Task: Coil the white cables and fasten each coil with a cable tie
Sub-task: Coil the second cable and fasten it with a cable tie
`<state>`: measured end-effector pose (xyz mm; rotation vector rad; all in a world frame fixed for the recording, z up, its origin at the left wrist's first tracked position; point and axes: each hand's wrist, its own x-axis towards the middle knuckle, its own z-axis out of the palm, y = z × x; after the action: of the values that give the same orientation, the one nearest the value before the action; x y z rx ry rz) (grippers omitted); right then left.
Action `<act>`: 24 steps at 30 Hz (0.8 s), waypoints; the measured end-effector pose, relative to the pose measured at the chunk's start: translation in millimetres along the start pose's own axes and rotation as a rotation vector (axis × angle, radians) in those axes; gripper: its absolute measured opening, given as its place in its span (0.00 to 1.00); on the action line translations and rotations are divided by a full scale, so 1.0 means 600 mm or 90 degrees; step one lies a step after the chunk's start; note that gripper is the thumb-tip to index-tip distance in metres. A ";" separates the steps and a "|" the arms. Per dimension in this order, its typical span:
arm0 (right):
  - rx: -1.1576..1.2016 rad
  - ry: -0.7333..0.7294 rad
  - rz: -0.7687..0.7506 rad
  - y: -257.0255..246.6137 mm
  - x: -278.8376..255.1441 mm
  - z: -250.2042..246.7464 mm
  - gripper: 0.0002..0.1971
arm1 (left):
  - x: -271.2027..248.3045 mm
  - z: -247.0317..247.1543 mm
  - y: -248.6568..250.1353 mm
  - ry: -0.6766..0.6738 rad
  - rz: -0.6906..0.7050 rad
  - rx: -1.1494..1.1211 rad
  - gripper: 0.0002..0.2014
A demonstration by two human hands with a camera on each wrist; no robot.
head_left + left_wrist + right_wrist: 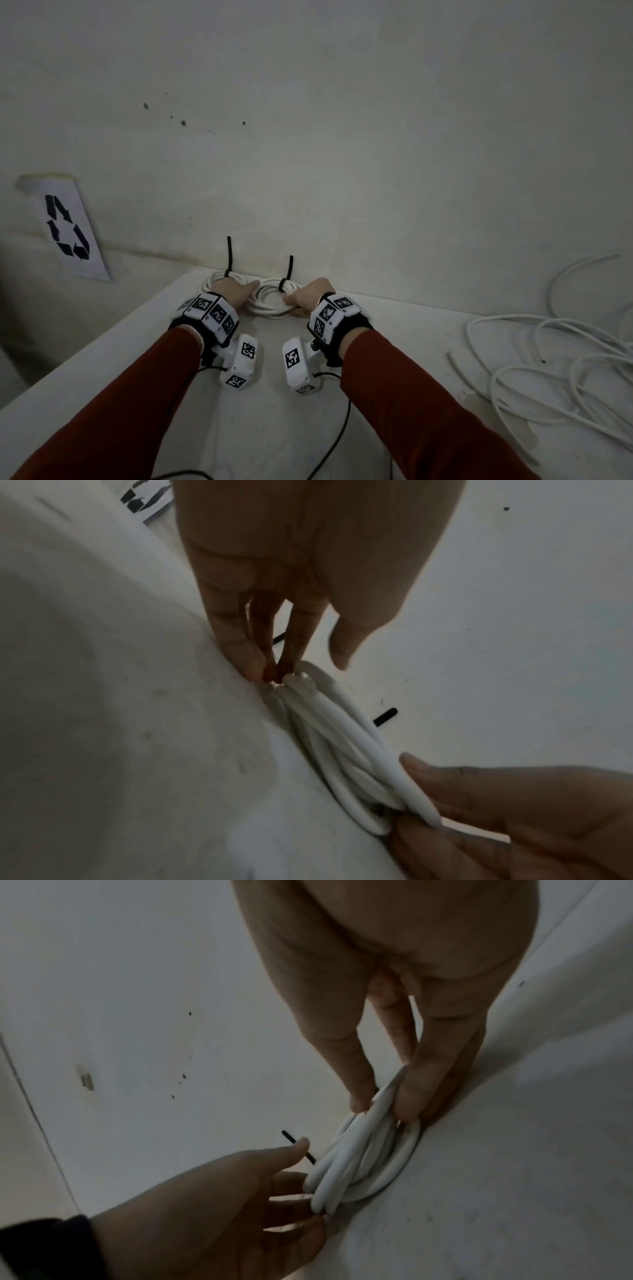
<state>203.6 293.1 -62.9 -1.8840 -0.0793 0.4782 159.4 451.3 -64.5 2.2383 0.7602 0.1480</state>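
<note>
A coil of white cable (270, 303) lies flat at the back of the white table (267, 421), close to the wall, with a black cable tie (286, 274) standing up from its far side. My left hand (239, 291) touches the coil's left end with straight fingers (240, 653), thumb lifted clear. On the opposite end, my right hand (310, 296) pinches the strands between thumb and fingers (407, 1096). A second tied coil (217, 278) with its own black tie (228, 255) sits just left, partly hidden by my left hand.
A loose tangle of white cable (548, 370) sprawls over the right side of the table. The wall (342, 154) rises directly behind the coils. A paper recycling sign (68, 233) leans at the left, beyond the table's left edge.
</note>
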 end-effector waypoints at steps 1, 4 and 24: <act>0.025 -0.019 -0.001 0.000 -0.004 -0.003 0.10 | 0.008 0.000 0.000 0.000 0.017 0.022 0.27; 0.078 -0.012 0.001 0.001 0.000 0.001 0.14 | 0.027 0.003 -0.004 0.005 0.020 -0.035 0.23; 0.279 0.008 -0.013 0.017 -0.004 -0.002 0.13 | -0.005 -0.005 -0.009 -0.079 -0.043 -0.605 0.11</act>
<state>199.9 287.8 -71.0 -1.4541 0.0144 0.4300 153.4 454.2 -65.4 1.3039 0.5312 0.2683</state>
